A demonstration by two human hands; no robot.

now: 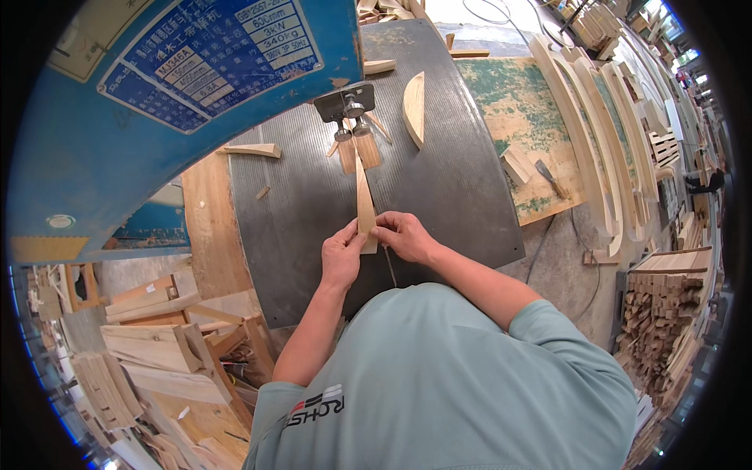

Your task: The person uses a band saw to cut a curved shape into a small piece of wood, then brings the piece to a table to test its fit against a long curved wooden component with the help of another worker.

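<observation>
A blue machine [86, 184] overhangs a dark metal table [462, 196], on which a tapered wooden strip [364, 202] lies near the middle; the left hand [341, 252] and right hand [406, 236] pinch its wide near end from both sides

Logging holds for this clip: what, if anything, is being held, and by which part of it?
A narrow, tapered wooden piece, held near the end closest to the person, by the left hand and right hand at opposite edges.
</observation>
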